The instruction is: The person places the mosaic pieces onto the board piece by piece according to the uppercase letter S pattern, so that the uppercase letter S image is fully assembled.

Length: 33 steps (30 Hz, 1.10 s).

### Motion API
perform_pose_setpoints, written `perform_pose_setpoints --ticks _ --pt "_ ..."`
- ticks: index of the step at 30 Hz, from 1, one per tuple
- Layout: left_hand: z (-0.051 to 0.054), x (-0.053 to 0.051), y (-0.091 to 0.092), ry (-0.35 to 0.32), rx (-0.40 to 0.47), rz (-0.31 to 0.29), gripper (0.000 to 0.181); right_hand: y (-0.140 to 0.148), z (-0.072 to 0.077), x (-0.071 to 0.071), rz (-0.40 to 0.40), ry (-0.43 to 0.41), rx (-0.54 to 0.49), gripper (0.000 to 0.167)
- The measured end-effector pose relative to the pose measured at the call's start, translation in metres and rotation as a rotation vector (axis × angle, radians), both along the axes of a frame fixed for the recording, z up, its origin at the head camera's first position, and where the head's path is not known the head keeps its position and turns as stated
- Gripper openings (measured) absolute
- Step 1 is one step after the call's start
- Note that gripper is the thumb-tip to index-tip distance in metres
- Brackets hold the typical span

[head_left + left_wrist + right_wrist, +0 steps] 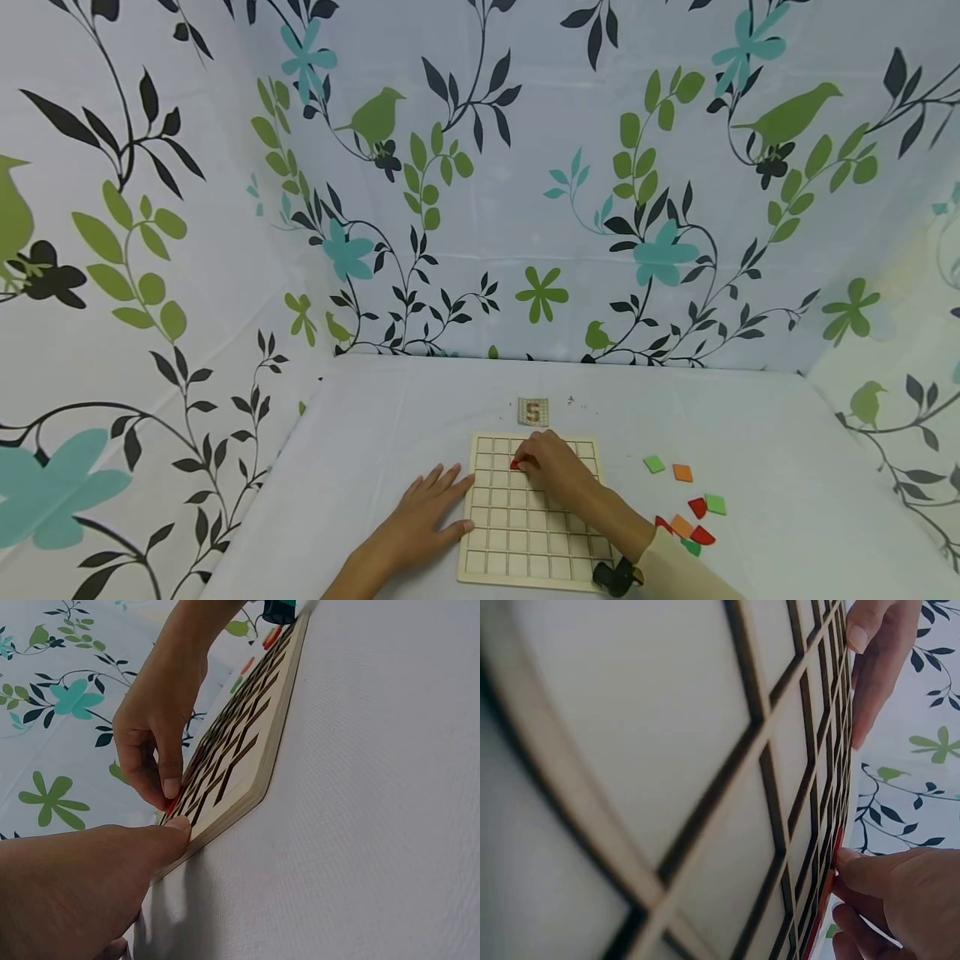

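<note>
A wooden grid board [498,537] lies flat on the white tabletop, divided into square cells. My right hand [555,467] reaches over its upper part and pinches a small red piece [514,465] at a cell near the top left. In the left wrist view the red piece [171,804] shows beneath the right fingertips, low against the grid. Spread out flat, my left hand [423,521] rests at the board's left edge, its thumb touching the rim. Orange and red edges [823,896] show by the right hand in the right wrist view; the head view hides that spot.
Above the board lies a small square card [533,412] with an S- or 5-like figure. To the right are scattered loose pieces: light green squares [654,463], an orange square [682,473], red quarter-rounds [702,535] and a dark green piece [692,547]. Patterned cloth [480,208] stands behind.
</note>
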<state>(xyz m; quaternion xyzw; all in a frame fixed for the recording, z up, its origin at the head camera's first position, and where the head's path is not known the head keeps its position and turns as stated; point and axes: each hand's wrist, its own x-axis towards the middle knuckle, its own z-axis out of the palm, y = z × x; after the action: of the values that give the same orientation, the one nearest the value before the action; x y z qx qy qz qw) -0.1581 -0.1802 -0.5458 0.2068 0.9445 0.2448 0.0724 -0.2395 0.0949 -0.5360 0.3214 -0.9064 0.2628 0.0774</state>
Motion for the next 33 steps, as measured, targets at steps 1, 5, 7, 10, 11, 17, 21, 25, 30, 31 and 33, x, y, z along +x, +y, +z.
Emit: perform_pose_setpoints --ticks 1,5,7,10,11,17,21,25,30,31,33 --pt "-0.0002 -0.0001 0.0 -0.001 -0.001 0.0 0.069 0.0001 -0.0005 0.0 0.001 0.02 0.009 0.007" --pt "-0.0008 0.0 -0.0002 0.0 0.002 -0.001 0.069 0.0007 -0.0018 0.0 0.013 0.043 0.027 0.008" --pt "-0.0011 0.0 -0.0002 0.001 0.005 -0.001 0.069 0.0015 -0.0019 0.0001 0.026 0.039 0.025 0.008" --pt "-0.0014 0.0003 -0.0001 0.003 0.007 -0.002 0.069 0.0032 -0.002 0.0004 0.054 0.071 0.025 0.009" --pt "-0.0015 0.0006 0.0 0.004 0.008 -0.003 0.069 0.0037 -0.0021 0.0006 0.06 0.082 0.025 0.009" --pt "0.0003 0.0023 -0.0003 0.003 0.015 -0.005 0.069 0.0052 -0.0028 0.0016 0.039 0.104 0.058 0.012" --pt "0.0022 0.0023 -0.0006 0.003 0.015 -0.002 0.069 0.004 -0.0018 0.0015 0.014 0.085 0.064 0.013" --pt "0.0012 0.0018 -0.0006 -0.002 0.008 -0.001 0.069 0.0028 -0.0009 0.0008 0.002 0.048 0.081 0.014" --pt "-0.0001 0.0016 -0.0006 0.003 0.01 -0.004 0.069 0.0023 -0.0014 -0.0004 0.007 0.037 0.124 0.016" --pt "-0.0001 0.0015 -0.0005 0.005 0.009 -0.005 0.069 0.0022 -0.0016 -0.0007 0.007 0.043 0.133 0.017" --pt "-0.0005 0.0013 -0.0006 0.005 0.006 -0.004 0.069 0.002 -0.0011 -0.0011 0.007 0.054 0.146 0.017"
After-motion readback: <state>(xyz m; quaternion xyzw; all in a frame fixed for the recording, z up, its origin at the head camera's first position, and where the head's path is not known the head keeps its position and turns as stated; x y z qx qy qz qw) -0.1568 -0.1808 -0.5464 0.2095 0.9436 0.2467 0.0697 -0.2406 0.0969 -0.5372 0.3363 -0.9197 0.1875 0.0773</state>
